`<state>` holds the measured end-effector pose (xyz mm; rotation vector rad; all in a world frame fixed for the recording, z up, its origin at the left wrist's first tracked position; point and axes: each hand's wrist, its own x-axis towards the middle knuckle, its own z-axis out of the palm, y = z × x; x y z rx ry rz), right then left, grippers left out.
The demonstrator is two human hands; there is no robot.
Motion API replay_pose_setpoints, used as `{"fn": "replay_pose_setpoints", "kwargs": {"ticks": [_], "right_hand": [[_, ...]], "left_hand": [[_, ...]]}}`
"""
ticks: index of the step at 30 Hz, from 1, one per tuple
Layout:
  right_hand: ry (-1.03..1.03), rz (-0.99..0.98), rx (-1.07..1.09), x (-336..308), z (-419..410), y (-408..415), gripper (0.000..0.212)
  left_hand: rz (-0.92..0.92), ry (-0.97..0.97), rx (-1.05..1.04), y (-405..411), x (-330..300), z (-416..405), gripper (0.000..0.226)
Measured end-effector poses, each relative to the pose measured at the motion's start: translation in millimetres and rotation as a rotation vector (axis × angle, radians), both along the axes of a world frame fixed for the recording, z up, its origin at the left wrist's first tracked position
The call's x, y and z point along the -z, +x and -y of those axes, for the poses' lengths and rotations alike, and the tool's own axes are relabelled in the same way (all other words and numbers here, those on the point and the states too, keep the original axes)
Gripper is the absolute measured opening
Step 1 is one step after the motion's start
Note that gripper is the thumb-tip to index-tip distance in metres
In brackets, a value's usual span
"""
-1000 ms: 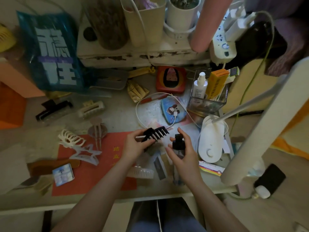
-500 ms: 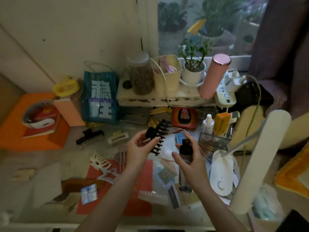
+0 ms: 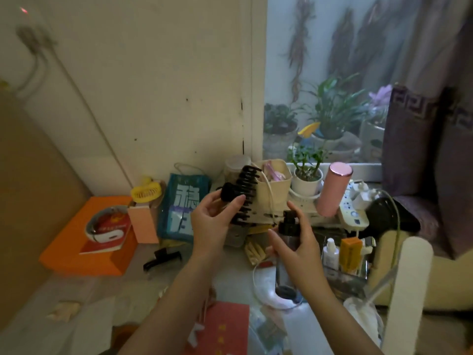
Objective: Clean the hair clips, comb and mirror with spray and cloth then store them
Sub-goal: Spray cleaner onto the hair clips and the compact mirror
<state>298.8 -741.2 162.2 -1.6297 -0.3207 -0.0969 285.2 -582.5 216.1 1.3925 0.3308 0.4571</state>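
Black claw clip pinched in left hand fingers; right hand grips spray bottle.

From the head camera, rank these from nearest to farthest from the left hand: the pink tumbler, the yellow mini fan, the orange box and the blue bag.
Measured from the left hand, which holds the black claw clip:
1. Blue bag, just to its left.
2. Yellow mini fan, farther left, by the wall.
3. Pink tumbler, off to the right, on the sill shelf.
4. Orange box, far left.

Claw clip in left hand | spray bottle in right hand, right of clip | both above counter
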Motion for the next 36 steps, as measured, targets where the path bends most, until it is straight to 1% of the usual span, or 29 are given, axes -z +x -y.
{"fn": "replay_pose_setpoints", "kwargs": {"ticks": [3,6,9,12,16,22,27,31,36], "right_hand": [[-0.018,0.094,-0.001,-24.6,-3.7,5.6,0.064],[-0.008,0.214,-0.011,-50.3,-6.6,11.1,0.070],[0.018,0.265,-0.045,-78.0,-7.6,15.6,0.075],[0.045,0.295,-0.105,-105.8,-7.2,20.3,0.073],[0.028,0.456,-0.096,-148.8,-7.4,19.2,0.069],[0.005,0.633,0.021,-204.0,-7.2,12.6,0.059],[-0.005,0.727,0.059,-231.3,-3.3,12.2,0.057],[-0.012,0.796,0.126,-246.6,3.3,10.4,0.058],[-0.031,0.893,0.221,-259.3,11.7,13.3,0.054]], "left_hand": [[0.068,0.028,-0.040,-0.8,-24.5,0.2,0.031],[0.131,0.121,-0.112,-2.7,-47.6,-1.6,0.040],[0.221,0.210,-0.168,-5.3,-70.5,-3.8,0.042],[0.331,0.251,-0.199,-8.0,-93.3,-4.5,0.041],[0.451,0.321,-0.236,-9.6,-123.1,-5.3,0.038],[0.601,0.392,-0.290,-11.9,-163.5,-2.1,0.038],[0.645,0.390,-0.285,-14.4,-188.7,1.3,0.038],[0.650,0.374,-0.271,-16.9,-202.6,4.3,0.037],[0.665,0.349,-0.263,-20.1,-214.4,5.5,0.036]]}}
